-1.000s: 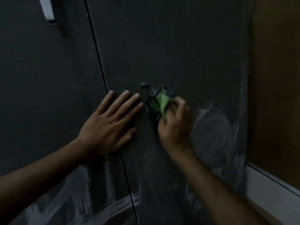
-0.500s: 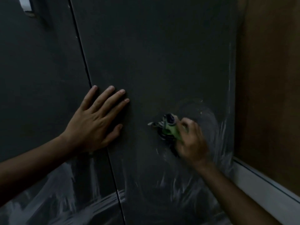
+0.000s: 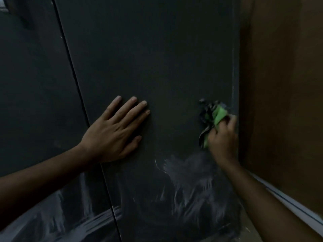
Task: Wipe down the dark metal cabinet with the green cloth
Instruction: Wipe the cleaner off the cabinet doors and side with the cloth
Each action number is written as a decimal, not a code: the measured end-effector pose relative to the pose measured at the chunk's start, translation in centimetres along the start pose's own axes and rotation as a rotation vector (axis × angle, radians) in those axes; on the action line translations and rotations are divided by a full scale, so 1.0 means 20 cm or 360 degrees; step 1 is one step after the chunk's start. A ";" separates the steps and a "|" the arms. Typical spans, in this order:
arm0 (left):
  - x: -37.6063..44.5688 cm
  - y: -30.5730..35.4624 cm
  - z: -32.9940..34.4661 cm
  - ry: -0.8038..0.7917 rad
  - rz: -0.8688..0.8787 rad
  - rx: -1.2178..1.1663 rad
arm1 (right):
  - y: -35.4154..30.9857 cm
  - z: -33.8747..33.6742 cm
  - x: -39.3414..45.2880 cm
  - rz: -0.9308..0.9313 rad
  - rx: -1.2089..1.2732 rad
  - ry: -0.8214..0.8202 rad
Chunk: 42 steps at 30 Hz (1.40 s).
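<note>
The dark metal cabinet (image 3: 148, 58) fills the view, its right-hand door (image 3: 174, 41) smeared pale toward 6 o'clock, which looks like the stretch yet to be wiped. The left hand (image 3: 111, 135) lies spread flat against that door beside the seam (image 3: 76, 88). The right hand (image 3: 222, 137), at 3 o'clock and nearer the smears, pinches the bunched green cloth (image 3: 215, 117), which sticks out of its fingers toward 11 o'clock, pressed to the door's right edge.
</note>
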<state>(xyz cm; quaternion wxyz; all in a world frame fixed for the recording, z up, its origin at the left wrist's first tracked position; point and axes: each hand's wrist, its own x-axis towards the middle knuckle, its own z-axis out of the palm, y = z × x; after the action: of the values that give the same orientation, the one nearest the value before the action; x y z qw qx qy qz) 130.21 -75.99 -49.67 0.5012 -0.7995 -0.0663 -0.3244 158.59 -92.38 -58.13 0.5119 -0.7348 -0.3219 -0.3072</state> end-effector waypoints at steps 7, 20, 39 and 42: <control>0.01 0.00 -0.02 0.0017 -0.0008 -0.0072 | -0.25 0.12 -0.18 -0.0903 -0.0027 -0.0096; 0.33 0.10 -0.02 -0.0050 0.0056 -0.0124 | -0.10 0.02 -0.12 -0.0783 0.0051 -0.0073; 0.29 0.47 -0.17 -0.0136 -0.0327 -0.1008 | 0.01 -0.14 -0.06 0.0143 0.1146 -0.0533; 0.33 0.66 -0.21 -0.0603 -0.0997 -0.1912 | 0.00 -0.25 -0.09 0.0331 0.1390 -0.0717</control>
<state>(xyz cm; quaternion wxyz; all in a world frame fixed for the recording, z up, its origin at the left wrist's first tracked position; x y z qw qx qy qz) 139.05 -87.40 -54.61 -0.1645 -0.9239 -0.1890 -0.2892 156.91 -97.30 -58.01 0.7175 -0.5282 -0.4479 0.0751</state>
